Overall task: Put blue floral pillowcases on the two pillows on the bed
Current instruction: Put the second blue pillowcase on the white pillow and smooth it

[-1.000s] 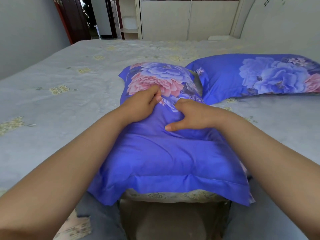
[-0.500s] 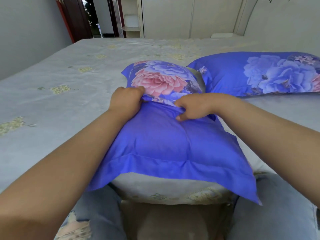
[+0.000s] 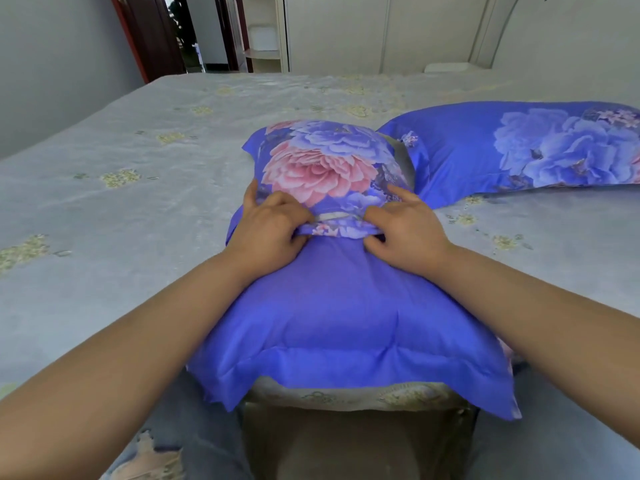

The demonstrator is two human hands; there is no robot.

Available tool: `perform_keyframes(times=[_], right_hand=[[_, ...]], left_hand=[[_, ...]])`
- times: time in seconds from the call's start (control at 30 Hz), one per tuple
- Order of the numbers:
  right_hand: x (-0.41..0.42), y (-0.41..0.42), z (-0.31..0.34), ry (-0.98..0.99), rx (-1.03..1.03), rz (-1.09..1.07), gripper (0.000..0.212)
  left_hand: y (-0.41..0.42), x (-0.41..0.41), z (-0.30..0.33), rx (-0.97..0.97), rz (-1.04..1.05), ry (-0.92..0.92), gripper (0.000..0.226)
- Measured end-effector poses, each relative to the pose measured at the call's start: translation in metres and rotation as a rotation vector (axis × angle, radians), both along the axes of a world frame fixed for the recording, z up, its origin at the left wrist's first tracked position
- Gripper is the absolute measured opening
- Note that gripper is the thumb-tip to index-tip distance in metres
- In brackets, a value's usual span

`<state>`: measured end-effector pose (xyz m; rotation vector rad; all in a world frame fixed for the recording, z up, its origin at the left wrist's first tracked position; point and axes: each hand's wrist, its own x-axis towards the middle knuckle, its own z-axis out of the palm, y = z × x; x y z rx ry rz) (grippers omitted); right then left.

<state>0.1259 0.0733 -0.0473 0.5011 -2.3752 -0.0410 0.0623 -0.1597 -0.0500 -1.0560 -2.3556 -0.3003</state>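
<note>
A pillow in a blue floral pillowcase [image 3: 346,306] lies lengthwise in front of me, its near end over the bed's front edge. Across its middle runs the flap seam, where a thin strip of pale pillow shows. My left hand [image 3: 273,230] pinches the floral flap edge on the left of that seam. My right hand [image 3: 405,226] grips the same edge on the right, index finger stretched forward over the cloth. A second pillow [image 3: 519,150] in the same blue floral case lies flat at the right, just behind the first.
The grey bedspread [image 3: 138,220] with small yellow flowers covers the wide bed. My knees in blue jeans [image 3: 194,441] are at the bed's front edge. A wardrobe [image 3: 346,29] and an open doorway [image 3: 187,32] stand beyond the far side.
Both hands moved forward from the plain blue part to the flap seam and now hold its folded edge. The view has shifted closer to the pillow.
</note>
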Motion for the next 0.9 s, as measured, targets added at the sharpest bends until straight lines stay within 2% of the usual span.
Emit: perform_keyframes(times=[0.07, 0.13, 0.23, 0.3, 0.4, 0.53, 0.63, 0.7, 0.83, 0.9], right_hand=[[0.005, 0.004, 0.001, -0.010, 0.084, 0.034, 0.028], [0.004, 0.017, 0.005, -0.088, 0.211, -0.082, 0.038], [-0.003, 0.033, 0.014, -0.290, 0.289, -0.317, 0.048], [-0.011, 0.029, 0.020, -0.379, 0.265, -0.443, 0.040], [-0.026, 0.011, 0.023, -0.359, 0.212, -0.515, 0.027], [-0.042, 0.005, 0.028, -0.290, 0.193, -0.509, 0.026], [-0.049, 0.010, 0.023, -0.093, 0.201, -0.398, 0.017], [-0.048, 0.010, 0.025, -0.020, 0.169, -0.361, 0.019], [-0.048, 0.010, 0.032, -0.018, 0.080, -0.389, 0.027], [-0.049, 0.014, 0.035, 0.000, 0.061, -0.397, 0.024]], left_hand=[[-0.005, 0.001, -0.004, -0.108, 0.031, 0.142, 0.024], [-0.012, 0.001, -0.003, -0.214, 0.145, 0.225, 0.020], [-0.015, -0.006, 0.007, -0.334, 0.338, 0.150, 0.022], [-0.008, -0.013, 0.016, -0.383, 0.371, 0.069, 0.024], [0.011, -0.027, 0.027, -0.412, 0.305, 0.012, 0.020], [0.020, -0.044, 0.047, -0.357, 0.272, -0.041, 0.025], [0.025, -0.050, 0.055, -0.235, 0.309, -0.016, 0.028], [0.031, -0.053, 0.057, -0.165, 0.317, -0.007, 0.030], [0.042, -0.061, 0.054, 0.037, 0.233, -0.182, 0.022], [0.042, -0.064, 0.054, 0.011, 0.177, -0.227, 0.021]])
